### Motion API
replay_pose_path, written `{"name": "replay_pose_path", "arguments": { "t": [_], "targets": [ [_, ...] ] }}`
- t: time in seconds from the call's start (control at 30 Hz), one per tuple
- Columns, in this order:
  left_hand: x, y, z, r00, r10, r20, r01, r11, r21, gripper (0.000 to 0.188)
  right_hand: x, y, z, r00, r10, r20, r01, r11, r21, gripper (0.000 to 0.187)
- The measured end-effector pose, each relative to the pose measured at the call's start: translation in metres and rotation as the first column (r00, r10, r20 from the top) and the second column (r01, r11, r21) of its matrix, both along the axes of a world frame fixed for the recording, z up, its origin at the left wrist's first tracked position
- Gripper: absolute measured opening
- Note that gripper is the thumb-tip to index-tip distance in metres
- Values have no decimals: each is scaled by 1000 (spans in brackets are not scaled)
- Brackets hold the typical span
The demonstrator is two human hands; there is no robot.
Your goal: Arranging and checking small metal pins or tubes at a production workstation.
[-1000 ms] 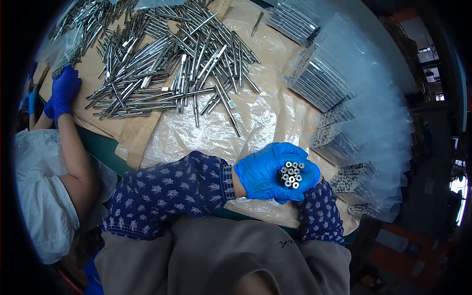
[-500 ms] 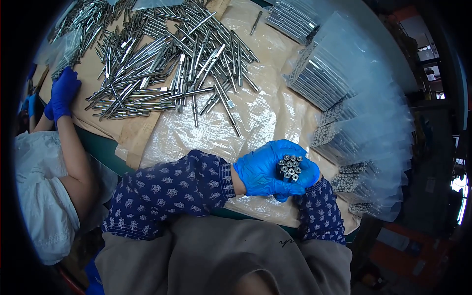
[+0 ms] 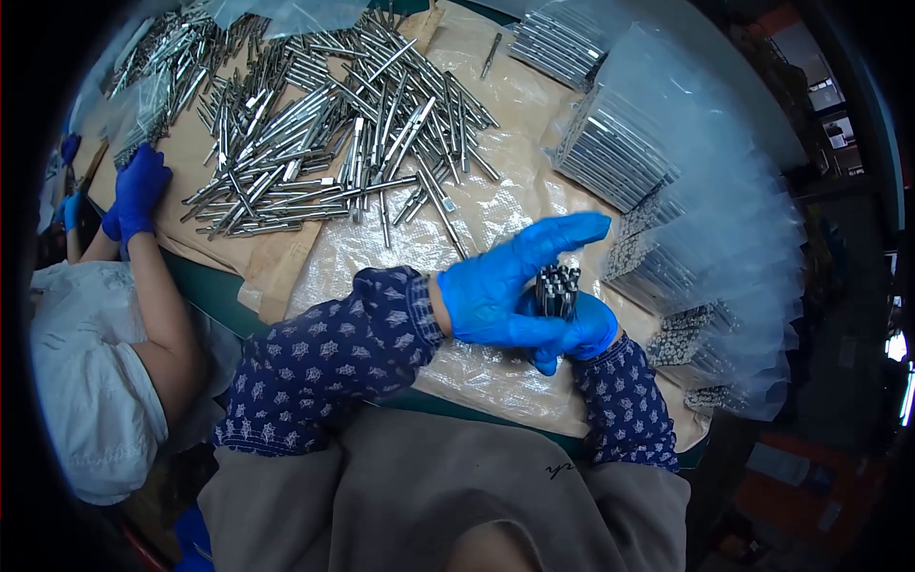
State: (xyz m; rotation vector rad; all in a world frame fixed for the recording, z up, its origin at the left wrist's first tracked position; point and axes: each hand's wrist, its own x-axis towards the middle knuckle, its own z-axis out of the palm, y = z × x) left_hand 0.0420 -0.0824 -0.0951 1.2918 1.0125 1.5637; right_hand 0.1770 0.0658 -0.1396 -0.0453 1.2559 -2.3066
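A bundle of several slim metal rods [image 3: 557, 291] stands on end in front of me, with its upper ends showing. My right hand [image 3: 593, 326], in a blue glove, is closed around the lower part of the bundle; some of its fingers are hidden behind my left hand. My left hand [image 3: 491, 291], gloved in blue as well, is spread beside the bundle. Its long fingers stretch past the far side of the rod ends, and its thumb side lies along the near side. A large loose pile of similar metal rods [image 3: 315, 162] lies beyond, to the left.
Clear plastic bags packed with rods [image 3: 620, 153] line the right side. One single rod [image 3: 492, 55] lies apart at the far edge. Brown paper and plastic sheeting [image 3: 353, 262] cover the table. At left, a co-worker's purple-gloved hand [image 3: 141, 186] is near another bag.
My left hand has opened from around the bundle, its fingers now stretched out. The bundle has tilted, so the rods' sides show. The co-worker's hand has shifted slightly right.
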Motion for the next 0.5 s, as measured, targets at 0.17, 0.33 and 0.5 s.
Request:
{"name": "replay_pose_path", "arguments": {
  "t": [0.17, 0.33, 0.5],
  "targets": [
    [-1, -11, 6, 41, 248, -968, -23, 969, 247, 64, 2, -29, 6, 896, -155, 415, 307, 893, -330, 9],
    [16, -10, -16, -43, 115, -992, 17, 993, 114, 33, 23, -50, 22, 846, 23, 532, 109, 970, -215, 24],
    [10, -10, -20, 584, 264, -768, -198, 963, 181, 19, 21, -35, 70, 926, -276, 259, 185, 927, 327, 44]
  ]
}}
